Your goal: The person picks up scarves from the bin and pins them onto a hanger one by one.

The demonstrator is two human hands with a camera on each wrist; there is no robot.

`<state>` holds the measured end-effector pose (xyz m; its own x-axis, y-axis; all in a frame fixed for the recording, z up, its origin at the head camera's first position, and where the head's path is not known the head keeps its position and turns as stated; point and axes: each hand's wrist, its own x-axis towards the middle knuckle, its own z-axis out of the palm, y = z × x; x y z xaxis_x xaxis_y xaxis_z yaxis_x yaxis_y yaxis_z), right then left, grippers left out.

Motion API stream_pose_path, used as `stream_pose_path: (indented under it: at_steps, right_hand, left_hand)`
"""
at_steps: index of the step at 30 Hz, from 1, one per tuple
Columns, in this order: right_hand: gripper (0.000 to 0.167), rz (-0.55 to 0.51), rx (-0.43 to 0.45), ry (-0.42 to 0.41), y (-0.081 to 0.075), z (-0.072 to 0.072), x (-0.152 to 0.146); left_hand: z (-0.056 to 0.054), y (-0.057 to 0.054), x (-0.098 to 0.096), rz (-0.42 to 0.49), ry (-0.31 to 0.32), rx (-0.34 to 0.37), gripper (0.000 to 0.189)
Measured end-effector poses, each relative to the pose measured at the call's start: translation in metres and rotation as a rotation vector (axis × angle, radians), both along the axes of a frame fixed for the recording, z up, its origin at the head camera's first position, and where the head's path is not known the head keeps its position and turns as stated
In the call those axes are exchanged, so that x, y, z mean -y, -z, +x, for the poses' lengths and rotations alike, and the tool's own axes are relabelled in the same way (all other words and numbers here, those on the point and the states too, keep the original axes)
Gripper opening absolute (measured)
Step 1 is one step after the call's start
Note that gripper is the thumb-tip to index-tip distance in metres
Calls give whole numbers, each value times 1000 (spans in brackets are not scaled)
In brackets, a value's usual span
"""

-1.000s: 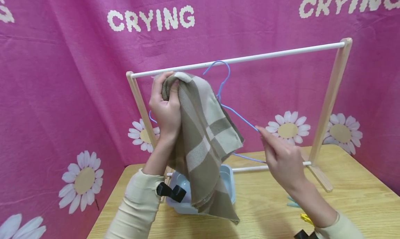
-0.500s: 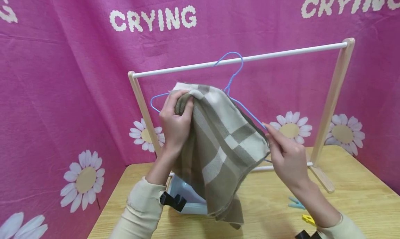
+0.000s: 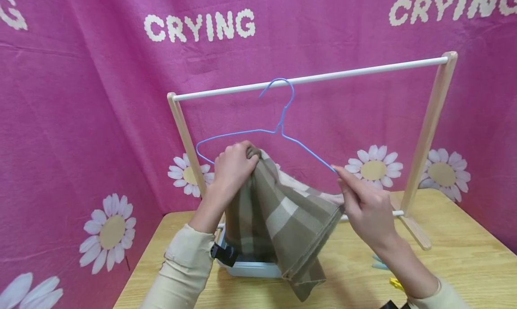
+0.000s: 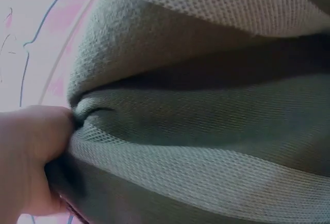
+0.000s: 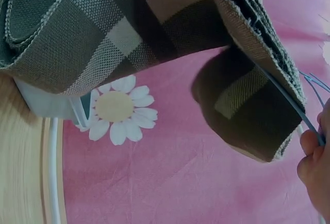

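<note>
While the left hand [image 3: 234, 167] has fingers curled round a bunched brown-and-cream checked woven cloth [image 3: 299, 219], the right hand [image 3: 369, 210] pinches one arm of a blue wire hanger [image 3: 308, 154]. Cloth hangs nearer the surface's [image 3: 460, 255] left edge than its right, partly covering a pale-blue plastic tub [image 3: 254, 269] (hanger's lower bar mostly hidden).

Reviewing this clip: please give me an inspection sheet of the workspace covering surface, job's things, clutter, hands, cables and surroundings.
Surface: wood-grain table.
Job's things: checked cloth, hanging partly in front of a pale-blue tub; blue hanger.
Clutter: light-blue clip and yellow clip on the table.
Hands: left hand grips the cloth; right hand holds the hanger.
Cables: nothing seen.
Surroundings: wooden rack, pink patterned backdrop.
</note>
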<state>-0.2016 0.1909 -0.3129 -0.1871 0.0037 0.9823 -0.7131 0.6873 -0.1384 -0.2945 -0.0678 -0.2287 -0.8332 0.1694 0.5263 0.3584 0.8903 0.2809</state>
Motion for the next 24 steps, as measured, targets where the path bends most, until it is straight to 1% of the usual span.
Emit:
stream_pose_path:
  at_steps: [2, 3, 5, 6, 7, 8, 9, 10, 11, 13, 14, 15, 16, 17, 18, 20, 22, 24]
  right_hand:
    - [31, -6, 9, 3, 1, -1, 0]
    - [32, -9, 15, 8, 1, -2, 0]
    - [35, -15, 29, 15, 3, -3, -1]
    - [37, -18, 37, 19, 3, -4, -2]
    - [38, -22, 45, 22, 5, -4, -2]
    - [39, -24, 52, 23, 6, -5, -3]
    - [39, -27, 59, 25, 7, -5, -3]
    - [39, -30, 64, 26, 8, -6, -4]
    - [39, -32, 68, 28, 9, -6, -4]
    - [39, -35, 74, 31, 11, -7, -5]
    - [39, -36, 75, 32, 12, -7, -5]
    - [39, -38, 76, 35, 12, -7, -5]
    - [39, -38, 75, 36, 12, -7, -5]
    - [39, -38, 75, 37, 12, -7, -5]
    - [39, -37, 75, 36, 12, -7, -5]
    - [39, -36, 77, 31, 11, -6, -5]
    - [40, -35, 80, 23, 11, -6, -4]
    - [41, -35, 83, 16, 12, -6, -4]
  left_hand:
    - [-1, 2, 3, -84, -33, 35, 26]
    - [-2, 3, 4, -120, -39, 48, 29]
    - [-2, 5, 7, -153, -19, 59, 33]
    - [-2, 7, 9, -156, 3, 48, 34]
    - [-3, 9, 10, -150, 36, 21, 34]
    - [-3, 11, 12, -138, 78, -18, 33]
    - [-3, 14, 14, -121, 138, -65, 30]
    - [-2, 16, 15, -106, 211, -125, 26]
    - [-2, 18, 16, -103, 290, -190, 23]
    - [1, 22, 17, -117, 479, -297, 18]
    - [4, 24, 17, -138, 569, -328, 17]
    - [7, 25, 17, -165, 654, -340, 19]
    - [11, 26, 17, -199, 724, -338, 23]
    - [15, 27, 16, -236, 775, -318, 28]
    - [19, 28, 16, -272, 812, -290, 35]
    - [27, 30, 15, -346, 835, -235, 51]
    - [33, 33, 14, -407, 832, -199, 65]
    - [37, 36, 15, -449, 817, -190, 74]
